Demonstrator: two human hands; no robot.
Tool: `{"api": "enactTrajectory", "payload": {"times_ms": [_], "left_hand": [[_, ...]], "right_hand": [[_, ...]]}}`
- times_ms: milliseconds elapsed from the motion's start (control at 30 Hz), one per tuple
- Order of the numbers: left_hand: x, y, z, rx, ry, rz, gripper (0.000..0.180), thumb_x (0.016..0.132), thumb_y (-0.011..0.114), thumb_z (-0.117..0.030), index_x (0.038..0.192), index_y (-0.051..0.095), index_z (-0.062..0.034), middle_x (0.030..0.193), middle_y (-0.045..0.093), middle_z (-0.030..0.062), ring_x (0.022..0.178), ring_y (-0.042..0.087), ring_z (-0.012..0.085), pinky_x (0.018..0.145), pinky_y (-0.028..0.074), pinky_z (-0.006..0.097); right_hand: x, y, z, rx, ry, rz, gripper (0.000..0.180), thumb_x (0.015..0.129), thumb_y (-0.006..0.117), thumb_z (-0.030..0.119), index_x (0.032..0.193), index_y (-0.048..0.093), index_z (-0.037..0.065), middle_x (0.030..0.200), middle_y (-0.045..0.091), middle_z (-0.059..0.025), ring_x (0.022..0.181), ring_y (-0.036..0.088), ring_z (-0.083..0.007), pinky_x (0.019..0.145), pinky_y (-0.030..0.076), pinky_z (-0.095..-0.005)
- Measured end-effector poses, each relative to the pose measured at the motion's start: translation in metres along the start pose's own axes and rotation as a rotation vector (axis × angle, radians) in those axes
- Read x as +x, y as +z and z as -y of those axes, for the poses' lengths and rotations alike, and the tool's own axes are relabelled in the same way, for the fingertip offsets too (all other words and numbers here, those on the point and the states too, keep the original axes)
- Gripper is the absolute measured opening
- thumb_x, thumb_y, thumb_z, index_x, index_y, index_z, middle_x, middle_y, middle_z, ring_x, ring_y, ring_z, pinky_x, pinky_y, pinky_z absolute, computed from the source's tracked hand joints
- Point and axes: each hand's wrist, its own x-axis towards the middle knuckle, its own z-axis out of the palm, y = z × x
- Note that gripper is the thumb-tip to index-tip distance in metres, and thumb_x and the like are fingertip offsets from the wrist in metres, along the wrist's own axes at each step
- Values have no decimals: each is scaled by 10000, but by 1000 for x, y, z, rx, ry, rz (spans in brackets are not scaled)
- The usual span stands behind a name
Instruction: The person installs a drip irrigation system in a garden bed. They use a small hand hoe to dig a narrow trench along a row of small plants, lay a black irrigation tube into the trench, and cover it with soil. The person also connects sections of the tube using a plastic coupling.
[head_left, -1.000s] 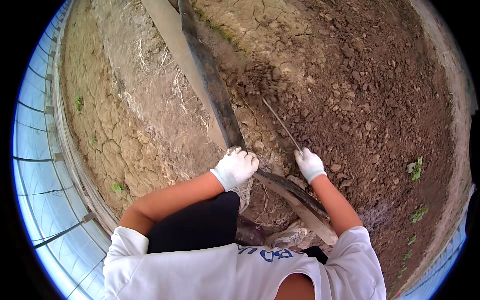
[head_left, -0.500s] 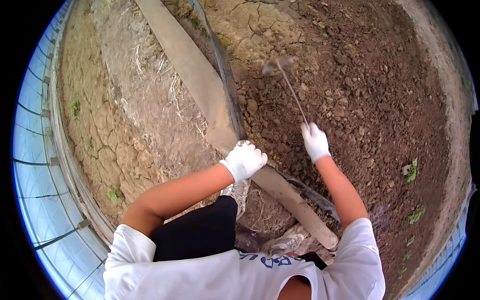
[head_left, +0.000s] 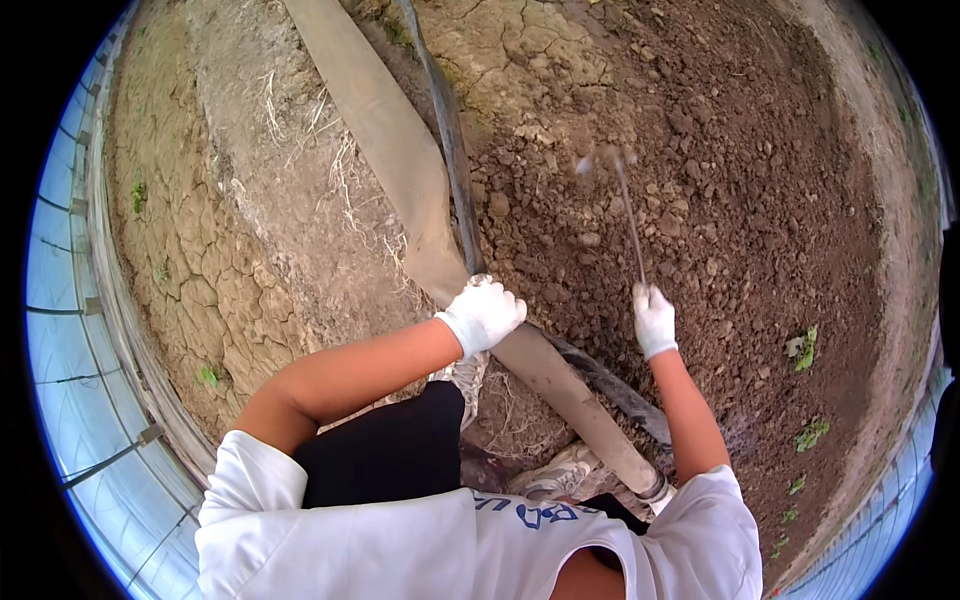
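Observation:
My right hand (head_left: 654,320), in a white glove, grips the handle of a thin long-handled hand hoe (head_left: 627,215). The tool reaches away from me over loose dark soil (head_left: 740,200), and its small head is blurred near the top. My left hand (head_left: 483,313), also gloved, rests closed on a flat tan hose (head_left: 400,170) that runs diagonally along the ground. A narrow black hose (head_left: 447,130) lies right beside the tan one.
Cracked dry earth (head_left: 230,270) with dry straw lies to the left. A clear plastic greenhouse wall (head_left: 70,330) curves along the left edge. Small green weeds (head_left: 805,345) grow at the right. My shoes (head_left: 555,475) stand near the hose's end.
My right hand has swung the hoe up and forward, its head moving from close to my hands to far out over the soil. My left hand stayed on the tan hose.

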Motion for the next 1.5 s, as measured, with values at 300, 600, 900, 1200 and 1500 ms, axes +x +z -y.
{"api": "enactTrajectory", "payload": {"times_ms": [300,600,900,1200,1500], "left_hand": [[6,-4,2,-4,-2,59,82,723,569,-169,750,575,-93,729,630,69,724,632,240,713,477,382],[3,-3,1,13,1,3,75,718,569,-170,737,577,-98,694,624,63,688,632,228,677,479,370],[2,-5,-1,13,-2,55,82,724,588,-188,730,585,-106,704,629,58,701,644,226,667,490,381],[10,-5,-1,15,-10,73,74,729,583,-176,739,585,-102,722,632,72,724,642,236,696,486,385],[2,-5,1,-13,-48,100,79,739,575,-175,748,587,-98,725,643,73,733,647,238,697,484,385]], "right_hand": [[10,76,36,-128,84,5,513,916,416,485,913,563,-6,865,622,-288,835,597,-457,773,473,-487],[96,-11,68,128,-59,-311,531,921,443,482,860,560,-32,788,628,-226,662,600,-332,660,481,-405],[38,40,19,72,138,-131,535,910,454,460,921,597,-55,891,625,-288,871,616,-410,788,471,-427],[132,2,60,511,137,-158,567,908,435,484,945,593,-60,812,630,-240,753,603,-392,729,470,-422],[-16,66,49,-57,162,137,545,900,432,495,916,600,-23,931,615,-300,938,586,-441,846,456,-452]]}}
